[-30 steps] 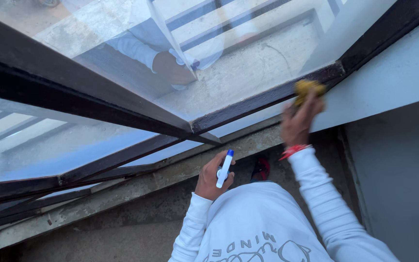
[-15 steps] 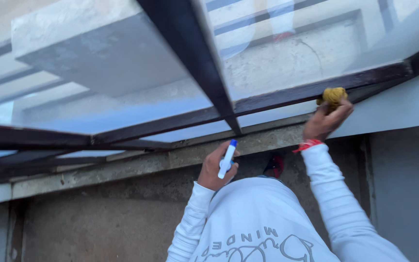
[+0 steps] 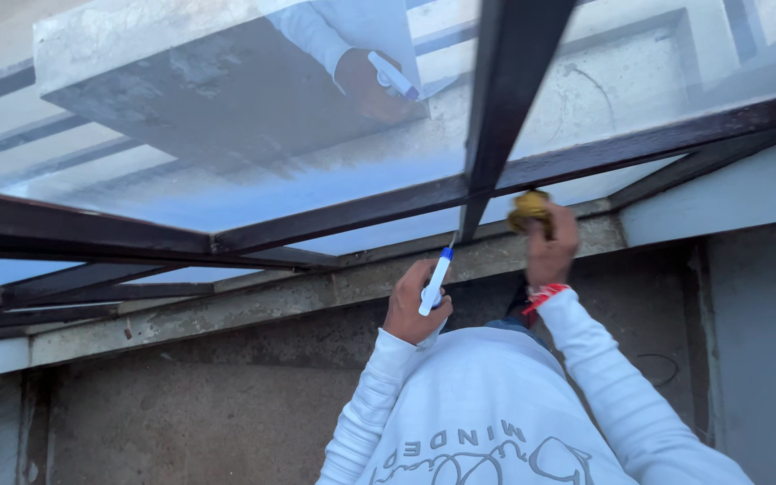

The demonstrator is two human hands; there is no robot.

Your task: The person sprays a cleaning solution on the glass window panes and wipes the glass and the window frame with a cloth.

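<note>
Head view, the only one supplied. The right hand [image 3: 550, 242] was closed around a wadded yellow cloth [image 3: 529, 207], pressed up at the lower edge of the glass pane [image 3: 253, 162], just beside the point where the dark vertical bar [image 3: 496, 108] met the horizontal frame rail [image 3: 361, 211]. The left hand [image 3: 417, 305] was wrapped around a white spray bottle [image 3: 435, 280] with a blue nozzle, held upright below the rail and near the concrete ledge [image 3: 316, 292] — the nozzle pointed up towards the joint, apart from the glass. A red band [image 3: 542, 295] sat at the right wrist, above the white sleeve [image 3: 604, 377]. The pane carried a reflection of the hand and bottle.

Judgement: the wiping would be done well with the cloth kept flat and firm against the frame corner, worked along the rail in overlapping passes — grime likely gathers at that joint. The bottle ought to stay clear of the wiping arm.
</note>
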